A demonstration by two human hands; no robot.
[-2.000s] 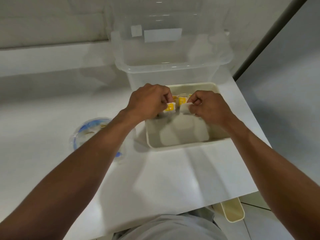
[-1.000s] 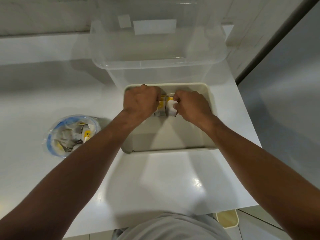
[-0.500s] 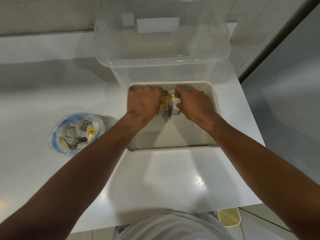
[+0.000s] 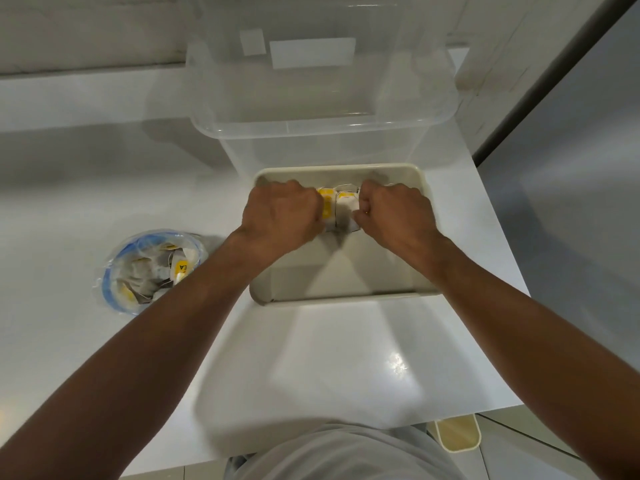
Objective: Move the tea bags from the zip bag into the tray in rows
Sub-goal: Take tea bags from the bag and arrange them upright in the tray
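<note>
As they are settling down at the far end of the tray (image 4: 346, 296), the left hand (image 4: 282, 216) and right hand (image 4: 394, 216) are pinching tea bags (image 4: 337, 211) into a first row, most waiting in the zip bag (image 4: 152, 268).

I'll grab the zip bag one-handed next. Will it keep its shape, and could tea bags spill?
Probably floppy: the zip bag is thin clear film, slumped on the table. Likely light, since it holds only small paper tea bags. Its blue-rimmed mouth looks open, so they could spill if it tips.
</note>
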